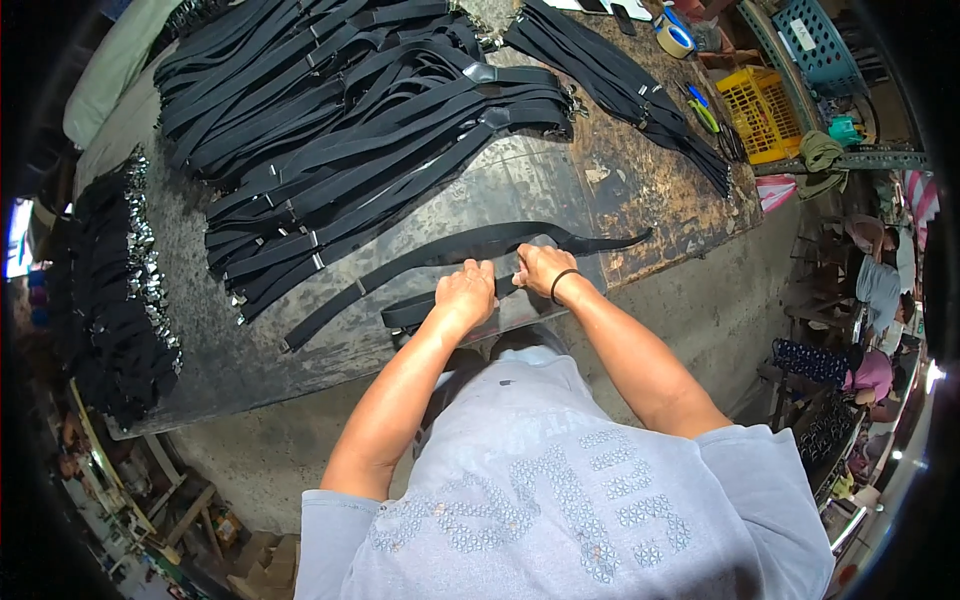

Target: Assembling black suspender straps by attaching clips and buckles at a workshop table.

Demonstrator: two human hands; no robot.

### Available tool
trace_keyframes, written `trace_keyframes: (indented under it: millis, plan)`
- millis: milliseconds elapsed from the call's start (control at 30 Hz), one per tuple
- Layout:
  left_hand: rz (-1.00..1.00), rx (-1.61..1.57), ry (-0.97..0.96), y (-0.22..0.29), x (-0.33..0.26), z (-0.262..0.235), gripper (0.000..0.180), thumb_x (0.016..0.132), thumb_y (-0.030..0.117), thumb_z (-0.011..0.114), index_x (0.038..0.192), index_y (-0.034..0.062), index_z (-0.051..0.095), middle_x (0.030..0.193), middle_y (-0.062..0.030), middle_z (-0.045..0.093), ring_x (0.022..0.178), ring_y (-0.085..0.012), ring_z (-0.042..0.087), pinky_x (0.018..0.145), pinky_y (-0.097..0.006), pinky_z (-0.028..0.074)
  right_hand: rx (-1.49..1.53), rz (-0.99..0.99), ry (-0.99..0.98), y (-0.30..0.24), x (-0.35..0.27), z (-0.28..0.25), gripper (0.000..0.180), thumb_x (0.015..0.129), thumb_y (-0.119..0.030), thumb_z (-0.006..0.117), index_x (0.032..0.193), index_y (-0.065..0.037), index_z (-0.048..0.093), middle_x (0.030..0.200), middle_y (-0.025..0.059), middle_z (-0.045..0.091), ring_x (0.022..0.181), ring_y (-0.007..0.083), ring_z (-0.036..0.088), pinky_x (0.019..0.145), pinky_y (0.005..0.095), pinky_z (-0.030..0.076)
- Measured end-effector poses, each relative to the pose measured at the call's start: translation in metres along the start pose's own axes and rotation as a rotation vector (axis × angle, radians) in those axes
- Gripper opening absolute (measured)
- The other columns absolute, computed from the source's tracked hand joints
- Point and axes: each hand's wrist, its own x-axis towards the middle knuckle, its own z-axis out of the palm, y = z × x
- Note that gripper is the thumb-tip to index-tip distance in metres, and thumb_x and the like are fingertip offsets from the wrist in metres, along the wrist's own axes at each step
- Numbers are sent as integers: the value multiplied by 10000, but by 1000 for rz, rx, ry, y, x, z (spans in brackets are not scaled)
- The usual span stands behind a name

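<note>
Black elastic strap [450, 255], flat and matte like woven webbing, is lying in a long shallow curve across the near part of the worn tabletop [640, 190], with small metal slides glinting along it. Both hands are working at its near end, close to the tabletop's front edge: the left hand [466, 293] is curling its fingers down and clamping onto the folded band, while the right hand [541, 268], wearing a thin dark band at the wrist, is pinching the same strap just beside it. Further back, a large heap of similar black straps [360, 110] is sprawling in overlapping rows, and a smaller bundle [630, 90] is lying to the right. The surface is looking scuffed, mottled grey and rust-brown. A dark pile with shiny metal clips [120, 290] is sitting at the left edge.
</note>
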Motion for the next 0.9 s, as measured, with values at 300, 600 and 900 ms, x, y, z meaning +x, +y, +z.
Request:
trace_keyframes:
  millis: [300,600,900]
  plan:
    - [-32,-71,-70,-5,3,-4,476,825,304,710,1154,12,528,1185,-223,614,1085,-407,611,895,-480,500,-88,-39,-85,-6,11,-19,282,752,-316,785,906,-102,687,1031,149,704,1034,337,652,869,430,514]
    - [-117,-120,-165,-9,-4,-21,463,817,330,728,1174,77,573,1153,-181,659,1087,-373,623,895,-469,496,47,-111,-206,6,17,-17,265,750,-302,785,918,-125,683,1010,111,713,1041,306,656,857,450,499]
    - [-29,-96,-99,-42,-87,-70,458,812,356,726,1133,43,632,918,-197,707,850,-379,683,837,-461,499,-131,3,-175,-23,17,-20,268,840,-104,604,1088,-113,706,1149,132,689,1128,294,635,946,507,432]
